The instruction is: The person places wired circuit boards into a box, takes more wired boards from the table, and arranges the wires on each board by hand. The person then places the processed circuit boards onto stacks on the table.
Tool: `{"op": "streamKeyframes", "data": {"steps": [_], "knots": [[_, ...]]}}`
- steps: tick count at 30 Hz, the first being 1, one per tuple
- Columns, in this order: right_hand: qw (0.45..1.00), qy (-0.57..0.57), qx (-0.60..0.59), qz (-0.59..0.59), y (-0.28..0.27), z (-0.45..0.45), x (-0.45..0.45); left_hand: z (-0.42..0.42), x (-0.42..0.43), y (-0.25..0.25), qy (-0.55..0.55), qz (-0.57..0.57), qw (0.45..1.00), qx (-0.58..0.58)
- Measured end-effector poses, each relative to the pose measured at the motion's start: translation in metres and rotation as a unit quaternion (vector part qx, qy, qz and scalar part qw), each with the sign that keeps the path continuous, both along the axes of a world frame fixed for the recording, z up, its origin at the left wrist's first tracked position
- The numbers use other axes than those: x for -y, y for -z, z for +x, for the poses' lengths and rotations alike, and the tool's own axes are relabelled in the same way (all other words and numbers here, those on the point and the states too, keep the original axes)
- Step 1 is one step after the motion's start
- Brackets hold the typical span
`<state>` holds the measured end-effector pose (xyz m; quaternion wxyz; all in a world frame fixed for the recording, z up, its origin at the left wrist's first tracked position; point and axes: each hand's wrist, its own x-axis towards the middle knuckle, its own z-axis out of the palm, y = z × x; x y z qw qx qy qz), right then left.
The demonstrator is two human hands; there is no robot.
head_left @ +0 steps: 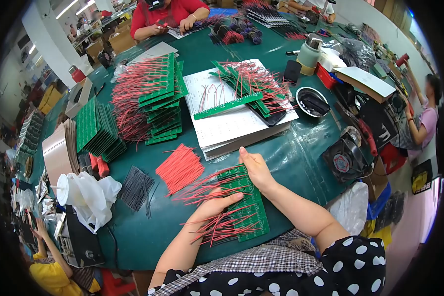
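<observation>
A green circuit board panel [254, 212] with red and black wires along its left side lies between my two hands, near the table's front edge. My left hand [217, 203] is closed on its wired side, the thumb across the wires. Around the panel's upper right corner my right hand [255, 170] is closed, with its thumb pointing up. Just beyond are a pile of loose red wires [180, 169] and a pile of black wires [137, 190]. Wired green panels [227, 106] rest on a thick stack of paper [207, 130].
Stacked wired panels [160, 98] and bare green boards [96, 128] stand at the left, beside a white spool with plastic [86, 197]. A cup [309, 54], a round dish [313, 102] and a fan [348, 158] are at the right. Co-workers sit around.
</observation>
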<state>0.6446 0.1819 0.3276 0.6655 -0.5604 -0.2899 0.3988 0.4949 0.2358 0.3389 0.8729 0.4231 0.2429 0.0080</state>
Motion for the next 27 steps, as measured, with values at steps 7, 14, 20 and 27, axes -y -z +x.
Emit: {"op": "streamKeyframes", "data": {"steps": [7,14,20,27], "knots": [[1.000,-0.011,-0.017,0.003,0.000,0.000,0.000,0.001,-0.002,0.005,0.003,-0.011,1.000,0.013],[1.000,-0.021,-0.015,0.016,-0.004,0.000,0.000,0.002,-0.001,0.006,-0.011,0.006,1.000,0.006],[0.986,0.027,0.149,-0.070,0.006,0.000,-0.004,0.004,-0.003,0.004,-0.106,0.100,0.989,0.033],[0.971,-0.066,0.207,-0.097,0.008,-0.011,0.004,-0.005,-0.014,0.008,-0.110,0.066,0.991,0.031]]}}
